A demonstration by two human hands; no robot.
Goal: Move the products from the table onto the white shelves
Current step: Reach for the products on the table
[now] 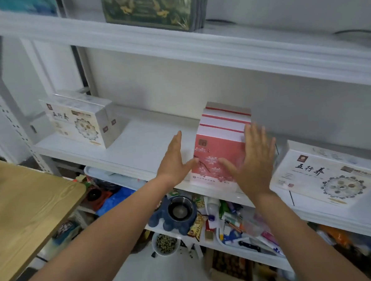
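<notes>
Pink boxes (218, 148) stand between left grip (174, 161) and right grip (255, 164).

Both arms reach forward, left hand (174, 160) and right hand (254, 161) flat, fingers (257, 136) straight

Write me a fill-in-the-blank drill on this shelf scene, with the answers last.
1. The flowered boxes between the hands are mostly ____ in colour.
2. The left hand and right hand are both ____, gripping nothing.
3. The green box stands one level ____ them.
4. The wooden table lies to the person's ____.
Answers: pink; open; above; left.
</notes>
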